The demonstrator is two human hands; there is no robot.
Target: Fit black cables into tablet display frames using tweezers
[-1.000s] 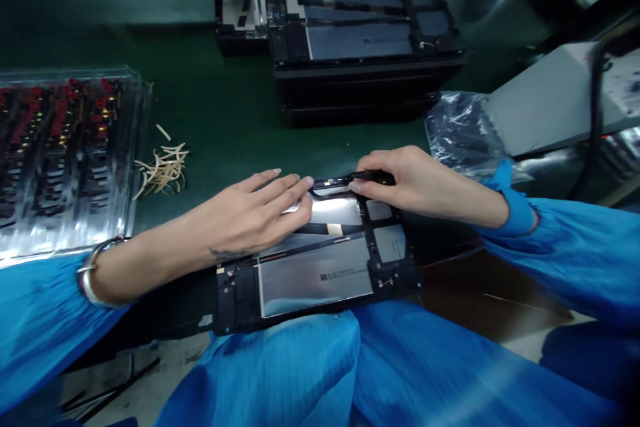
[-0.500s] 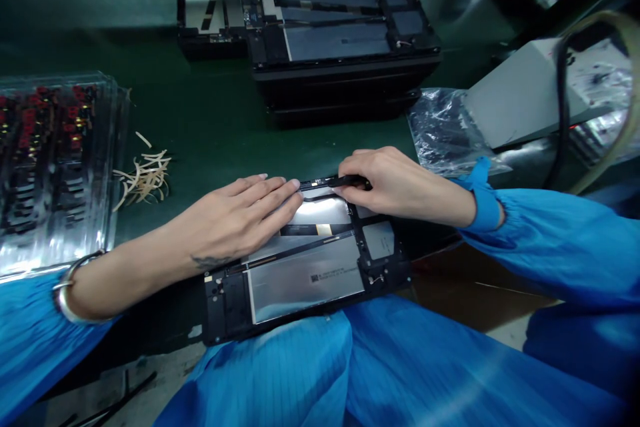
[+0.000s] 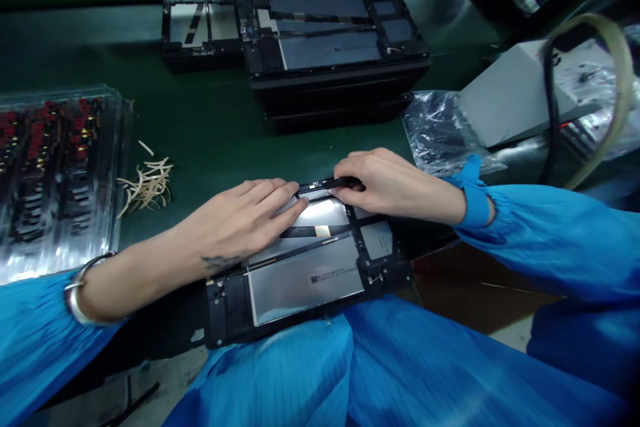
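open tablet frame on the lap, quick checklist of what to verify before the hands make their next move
1. Left hand lies flat on the open tablet frame, holding it down: ok.
2. Right hand pinches a thin black strip along the frame's far edge: ok.
3. Strip seated fully along that edge: cannot tell, fingers hide its right end.
4. Frame support: not ok, its near edge overhangs the green bench and rests on the blue gown.
5. Tray of red-tabbed parts and the stack of frames lie apart from both hands: ok.
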